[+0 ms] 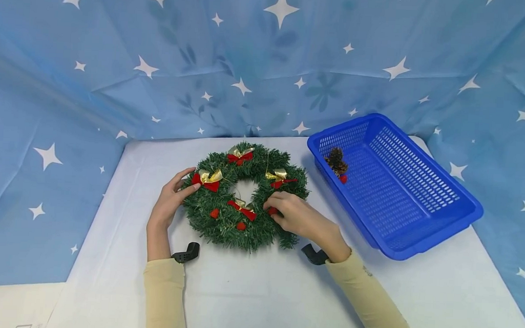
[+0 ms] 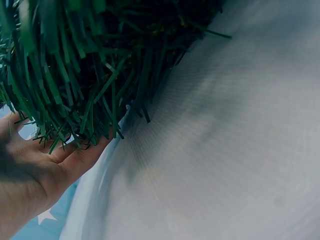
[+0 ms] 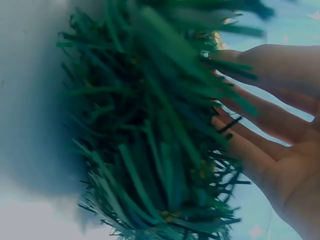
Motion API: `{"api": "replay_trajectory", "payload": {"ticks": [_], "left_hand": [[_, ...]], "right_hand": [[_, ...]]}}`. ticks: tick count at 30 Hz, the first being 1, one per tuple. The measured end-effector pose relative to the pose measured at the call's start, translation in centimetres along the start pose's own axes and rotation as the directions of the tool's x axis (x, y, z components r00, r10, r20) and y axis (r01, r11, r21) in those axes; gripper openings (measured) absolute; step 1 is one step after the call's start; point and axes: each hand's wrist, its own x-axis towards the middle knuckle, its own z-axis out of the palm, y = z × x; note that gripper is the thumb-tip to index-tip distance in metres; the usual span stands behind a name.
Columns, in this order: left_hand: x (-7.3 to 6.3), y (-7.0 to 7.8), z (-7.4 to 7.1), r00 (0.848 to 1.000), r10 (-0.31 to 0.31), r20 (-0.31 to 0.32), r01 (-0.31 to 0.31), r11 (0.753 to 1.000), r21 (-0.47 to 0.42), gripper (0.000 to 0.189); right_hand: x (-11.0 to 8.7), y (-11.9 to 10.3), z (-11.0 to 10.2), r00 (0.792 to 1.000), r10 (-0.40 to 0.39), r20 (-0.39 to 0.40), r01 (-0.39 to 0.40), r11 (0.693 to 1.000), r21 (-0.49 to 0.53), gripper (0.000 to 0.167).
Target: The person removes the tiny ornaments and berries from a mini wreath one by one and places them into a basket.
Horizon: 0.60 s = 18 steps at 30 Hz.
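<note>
A green tinsel wreath lies flat on the white table. Several red bows with gold ribbon, such as a bow at the near inner edge, decorate it. Small red balls sit low on its near side. My left hand holds the wreath's left edge, thumb on top beside a bow and fingers round the outside. On the right side, my right hand pinches a red ball at the wreath. Green strands hide its fingertips in the right wrist view.
A blue plastic basket stands at the right of the table. In its left corner lie a brown pine cone and a red ball. A blue star-printed cloth hangs behind the table.
</note>
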Motion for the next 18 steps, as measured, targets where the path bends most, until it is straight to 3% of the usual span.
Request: {"api": "replay_trajectory", "payload": {"ticks": [13,18], "left_hand": [[0.3,-0.3,0.0,1.0,-0.009,0.0,0.009,1.0,0.003,0.069],[-0.4,0.7,0.1,1.0,-0.023,0.009,0.023,1.0,-0.003,0.068]], "right_hand": [[0.1,0.2,0.5,0.998,0.039,0.056,-0.037,0.999,-0.039,0.018],[0.1,0.2,0.5,0.998,0.023,0.054,-0.021,0.999,-0.048,0.016]]}}
